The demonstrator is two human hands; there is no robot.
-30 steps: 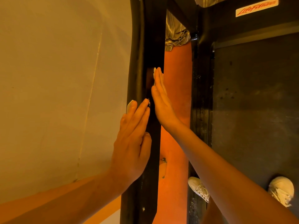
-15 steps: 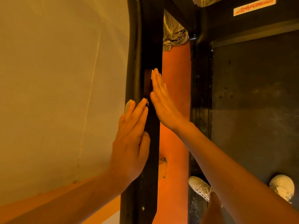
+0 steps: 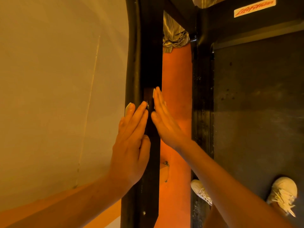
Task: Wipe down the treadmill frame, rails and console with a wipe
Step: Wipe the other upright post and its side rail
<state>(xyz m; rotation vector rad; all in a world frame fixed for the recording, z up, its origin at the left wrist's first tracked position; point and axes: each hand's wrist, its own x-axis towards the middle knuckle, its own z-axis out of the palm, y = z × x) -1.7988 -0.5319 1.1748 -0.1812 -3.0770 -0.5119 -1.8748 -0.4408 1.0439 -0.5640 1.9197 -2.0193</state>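
Clamping the black treadmill upright (image 3: 148,63) between left hand (image 3: 131,145) and right hand (image 3: 166,125), both flat with fingers straight, pressing the wipe (image 3: 128,108), showing white at the far end of each, against its left and right faces, probably needing even pressure and long strokes.

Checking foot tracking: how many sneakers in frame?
2. One white sneaker by the treadmill's side rail, partly hidden behind the right forearm; the other on the belt, bottom right.

White sticker (image 3: 254,7) on black treadmill frame (image 3: 246,27), red slanted lettering, apparently "LifeFitness", blurred
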